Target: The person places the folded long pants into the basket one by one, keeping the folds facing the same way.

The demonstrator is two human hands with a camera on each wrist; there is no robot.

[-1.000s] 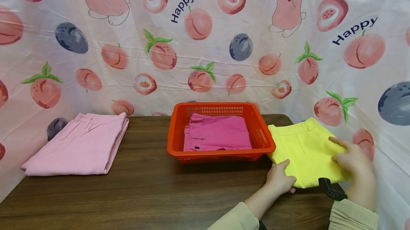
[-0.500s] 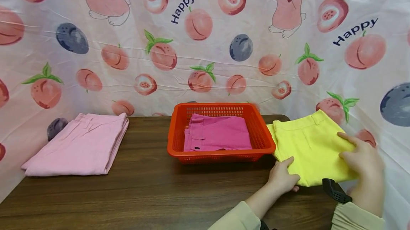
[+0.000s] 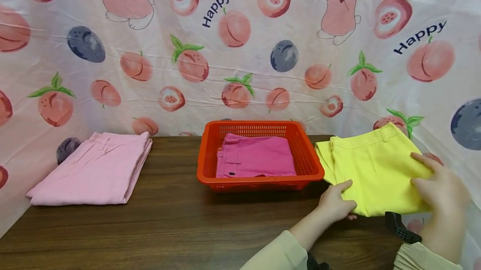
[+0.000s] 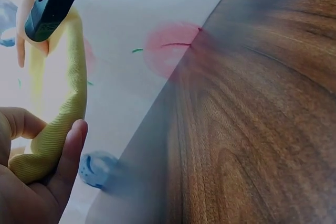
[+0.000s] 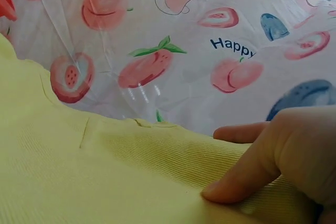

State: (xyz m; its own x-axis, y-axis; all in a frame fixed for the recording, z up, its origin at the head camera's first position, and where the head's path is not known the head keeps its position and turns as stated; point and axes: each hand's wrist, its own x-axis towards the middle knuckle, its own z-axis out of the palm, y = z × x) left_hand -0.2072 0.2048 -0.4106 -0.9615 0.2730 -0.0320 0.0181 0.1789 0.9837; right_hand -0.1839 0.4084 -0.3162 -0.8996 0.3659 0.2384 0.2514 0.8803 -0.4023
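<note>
Folded yellow trousers (image 3: pixel 375 170) hang between both hands at the right end of the table, tilted, with a waistband and belt loop along the upper edge. My left hand (image 3: pixel 336 203) grips their lower left corner; in the left wrist view its thumb and fingers pinch the thick ribbed fold (image 4: pixel 63 124). At the right side my right hand (image 3: pixel 439 182) holds the trousers with the thumb on top, the other fingers partly hidden behind the cloth. An orange-red plastic basket (image 3: pixel 259 180) stands just left of them, holding folded magenta trousers (image 3: pixel 259 155).
Folded pale pink trousers (image 3: pixel 94 170) lie at the left end of the dark wood table (image 3: pixel 169 228). A printed fruit curtain (image 3: pixel 240 53) hangs behind the table and along both sides. A black wrist camera mount (image 3: pixel 402 228) sits on the right wrist.
Both hands have moved the yellow trousers to the right, and their upper right corner has risen. More loose fold shows at their left side. The basket and pink trousers have stayed put.
</note>
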